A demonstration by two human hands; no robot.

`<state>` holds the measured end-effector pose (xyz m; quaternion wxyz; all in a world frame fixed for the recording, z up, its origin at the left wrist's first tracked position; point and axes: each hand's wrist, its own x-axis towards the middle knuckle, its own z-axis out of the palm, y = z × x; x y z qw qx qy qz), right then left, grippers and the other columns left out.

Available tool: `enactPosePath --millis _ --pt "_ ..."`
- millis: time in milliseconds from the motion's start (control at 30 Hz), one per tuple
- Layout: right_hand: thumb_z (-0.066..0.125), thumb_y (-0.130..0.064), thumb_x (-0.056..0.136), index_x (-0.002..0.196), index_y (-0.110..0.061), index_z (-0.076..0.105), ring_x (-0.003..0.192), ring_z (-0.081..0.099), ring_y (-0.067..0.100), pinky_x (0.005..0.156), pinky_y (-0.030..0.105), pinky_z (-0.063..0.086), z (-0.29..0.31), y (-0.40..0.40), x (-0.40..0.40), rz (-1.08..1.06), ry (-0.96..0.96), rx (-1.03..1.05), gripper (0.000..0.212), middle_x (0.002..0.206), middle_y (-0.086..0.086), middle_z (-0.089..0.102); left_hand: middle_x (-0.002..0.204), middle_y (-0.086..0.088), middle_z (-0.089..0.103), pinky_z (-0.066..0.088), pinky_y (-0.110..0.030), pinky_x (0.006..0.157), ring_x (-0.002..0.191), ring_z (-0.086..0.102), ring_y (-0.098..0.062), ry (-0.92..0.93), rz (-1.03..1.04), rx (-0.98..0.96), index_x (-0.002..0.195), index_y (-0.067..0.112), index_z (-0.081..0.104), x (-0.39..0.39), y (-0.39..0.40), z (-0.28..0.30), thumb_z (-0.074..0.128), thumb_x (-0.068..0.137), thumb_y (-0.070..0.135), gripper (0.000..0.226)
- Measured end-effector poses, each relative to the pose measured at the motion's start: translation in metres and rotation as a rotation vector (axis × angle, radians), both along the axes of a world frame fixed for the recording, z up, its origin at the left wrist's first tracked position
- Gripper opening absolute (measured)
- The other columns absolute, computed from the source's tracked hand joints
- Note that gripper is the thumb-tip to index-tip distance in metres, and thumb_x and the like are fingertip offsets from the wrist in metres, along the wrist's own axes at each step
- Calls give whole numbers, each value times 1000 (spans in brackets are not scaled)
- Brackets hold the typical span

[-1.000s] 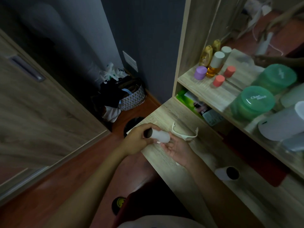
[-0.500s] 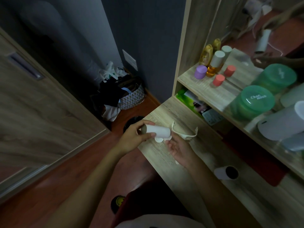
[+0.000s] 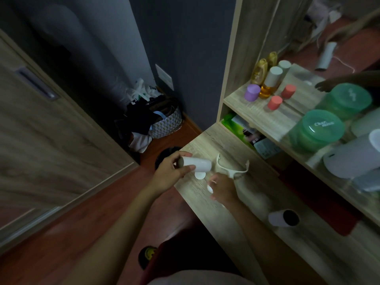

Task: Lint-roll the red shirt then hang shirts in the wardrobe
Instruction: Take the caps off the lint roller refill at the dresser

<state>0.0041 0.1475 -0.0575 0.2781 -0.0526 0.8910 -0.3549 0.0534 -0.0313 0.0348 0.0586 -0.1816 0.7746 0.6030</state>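
- The left hand (image 3: 170, 175) holds a white roll (image 3: 197, 163) over the near edge of the surface (image 3: 226, 145), its grip clamped round the roll's left end, thumb on top and fingers beneath.
- The roll lies about level, its open dark end toward the left; 1.0 s ago both hands met at it.
- The right hand (image 3: 223, 187) has since come off the roll and dropped lower over the surface, apart from the left hand.
- Its grip is curled round a small white piece (image 3: 210, 189); what that piece is I cannot tell, as the hand is blurred.
- A small white cap (image 3: 200, 175) shows just under the roll's right end; it appeared 0.5 s ago and was hidden before that.
- The white frame (image 3: 231, 169) lies on the surface just right of the roll, in the same spot as earlier, with the right hand near its lower end.
- A 2nd roll (image 3: 283, 218) with a dark open end lies on the surface nearer the person, unmoved.
- A shelf (image 3: 265, 116) above carries bottles (image 3: 269, 83) and a green tub (image 3: 320, 128).
- A mirror behind the shelf reflects the roll.
- A basket (image 3: 166, 124) of clothes sits on the floor by the wall.
- No red shirt can be made out for certain.
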Motion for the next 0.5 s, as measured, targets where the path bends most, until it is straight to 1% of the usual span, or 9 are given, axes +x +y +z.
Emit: enactPosePath --millis 67,167,200,267,300,333,367,467,500 --pt "63 -5 80 79 -13 65 79 70 29 70 44 59 -1 0 0 2 -13 -3 8 90 9 71 107 5 59 53 -23 67 80 58 -14 -5 -3 -1 113 18 64 2 0 -1 73 82 18 32" --pt "61 -8 84 77 -20 63 78 69 31 70 42 59 -1 0 2 15 -48 13 13 82 9 68 106 5 59 53 -24 66 79 58 -14 -4 -4 -8 113 19 64 4 0 -2 73 83 17 31" --pt "60 -9 85 81 -20 64 81 69 31 71 41 59 -2 -1 3 2 -58 9 12 84 8 68 107 4 59 53 -25 66 79 58 -14 -2 -7 -12 112 19 64 5 0 -3 73 82 18 31" --pt "65 -10 82 95 -13 69 86 68 34 72 48 58 -4 -1 5 -47 -25 -50 15 96 12 69 107 3 59 53 -26 67 78 57 -15 1 -9 -16 112 18 64 6 -1 -2 73 82 17 31" --pt "69 -16 81 103 -10 69 88 68 34 72 49 58 -7 -1 6 -64 6 -74 22 102 12 68 107 2 59 54 -27 67 78 57 -16 1 -9 -17 112 18 64 6 -2 -2 73 82 17 31" --pt "71 -28 82 108 -9 68 88 68 33 72 48 58 -7 -1 7 -63 23 -84 32 106 11 68 107 1 58 54 -27 66 78 57 -16 3 -10 -18 112 18 64 6 -3 -2 73 82 17 31" --pt "68 -35 84 111 -9 67 89 68 31 72 46 58 -6 -1 8 -49 30 -84 38 108 8 67 107 0 58 54 -27 66 78 57 -17 5 -12 -21 112 18 64 5 -3 -2 73 82 17 31" --pt "61 -10 87 111 -8 67 88 65 21 76 33 55 7 -4 8 -39 90 -58 24 108 8 67 108 0 59 54 -27 67 82 58 -17 7 -3 -19 112 19 64 4 -7 -2 73 82 18 31" --pt "58 -8 88 109 -7 68 87 62 18 77 29 50 9 -5 7 -9 151 -36 23 105 9 68 108 1 59 55 -30 69 85 59 -18 10 4 -21 112 20 64 4 -9 -2 73 82 19 31"
